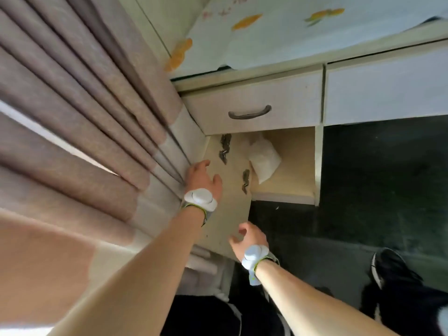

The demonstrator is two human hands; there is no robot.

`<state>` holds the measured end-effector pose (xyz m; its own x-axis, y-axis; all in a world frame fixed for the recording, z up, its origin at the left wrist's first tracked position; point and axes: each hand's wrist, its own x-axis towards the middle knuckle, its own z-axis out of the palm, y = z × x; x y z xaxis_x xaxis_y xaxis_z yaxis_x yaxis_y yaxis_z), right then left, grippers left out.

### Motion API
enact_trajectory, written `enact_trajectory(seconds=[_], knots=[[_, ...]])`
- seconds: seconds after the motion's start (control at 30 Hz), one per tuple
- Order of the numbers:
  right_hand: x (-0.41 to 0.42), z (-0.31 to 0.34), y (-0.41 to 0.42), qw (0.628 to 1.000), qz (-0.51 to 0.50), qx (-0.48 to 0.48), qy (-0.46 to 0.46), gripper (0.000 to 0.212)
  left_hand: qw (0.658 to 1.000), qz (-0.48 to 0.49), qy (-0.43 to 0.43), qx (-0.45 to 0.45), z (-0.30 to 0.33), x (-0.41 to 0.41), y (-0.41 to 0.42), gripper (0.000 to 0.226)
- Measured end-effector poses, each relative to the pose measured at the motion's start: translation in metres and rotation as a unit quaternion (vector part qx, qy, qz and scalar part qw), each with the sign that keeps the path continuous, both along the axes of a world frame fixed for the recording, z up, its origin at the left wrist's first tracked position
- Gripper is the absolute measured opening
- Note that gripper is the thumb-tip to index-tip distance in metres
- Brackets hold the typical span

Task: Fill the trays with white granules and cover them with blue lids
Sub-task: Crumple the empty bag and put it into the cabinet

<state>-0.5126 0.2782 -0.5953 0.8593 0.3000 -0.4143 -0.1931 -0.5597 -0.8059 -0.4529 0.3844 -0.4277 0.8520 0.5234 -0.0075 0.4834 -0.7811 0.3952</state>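
A white bag lies inside an open cabinet compartment under a desk. The cabinet door is swung open toward me, its inner face and hinges showing. My left hand rests flat on the door's upper left edge, fingers spread, against the curtain. My right hand hovers at the door's lower edge with fingers curled loosely and nothing in it. No trays, granules or blue lids are in view.
A pink pleated curtain fills the left. Above the compartment is a shut drawer with a metal handle, and a cloth with orange prints covers the desk top. The dark floor and my black shoe are on the right.
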Motion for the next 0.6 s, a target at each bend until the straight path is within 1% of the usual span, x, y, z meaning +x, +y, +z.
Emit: enact_trajectory(seconds=[0.07,0.2,0.33,0.4,0.47,0.5,0.53,0.6], knots=[[-0.023,0.009,0.014,0.999,0.032,0.010,0.009,0.047,0.999,0.021,0.035,0.029,0.010,-0.012,0.009,0.055],[-0.041,0.020,0.041,0.997,0.062,0.034,0.022,0.049,0.994,0.026,0.107,0.026,0.008,-0.017,0.021,0.058],[-0.034,0.034,0.049,0.997,0.028,0.065,0.038,0.046,0.990,0.036,0.131,0.031,0.012,-0.009,0.021,0.051],[-0.030,0.040,0.042,0.996,0.025,0.075,0.046,0.036,0.986,0.044,0.154,0.041,0.015,-0.006,0.019,0.045],[-0.029,0.045,0.028,0.995,0.053,0.074,0.033,0.018,0.984,0.036,0.170,0.038,0.017,-0.005,0.010,0.040],[-0.028,0.048,0.019,0.995,0.070,0.072,0.025,0.013,0.984,0.030,0.173,0.038,0.018,-0.005,0.004,0.038],[-0.026,0.051,0.008,0.994,0.078,0.071,0.021,0.012,0.984,0.023,0.172,0.040,0.019,-0.005,-0.004,0.036],[-0.022,0.055,-0.013,0.996,0.059,0.072,0.016,0.019,0.985,0.015,0.169,0.037,0.022,-0.004,-0.021,0.037]])
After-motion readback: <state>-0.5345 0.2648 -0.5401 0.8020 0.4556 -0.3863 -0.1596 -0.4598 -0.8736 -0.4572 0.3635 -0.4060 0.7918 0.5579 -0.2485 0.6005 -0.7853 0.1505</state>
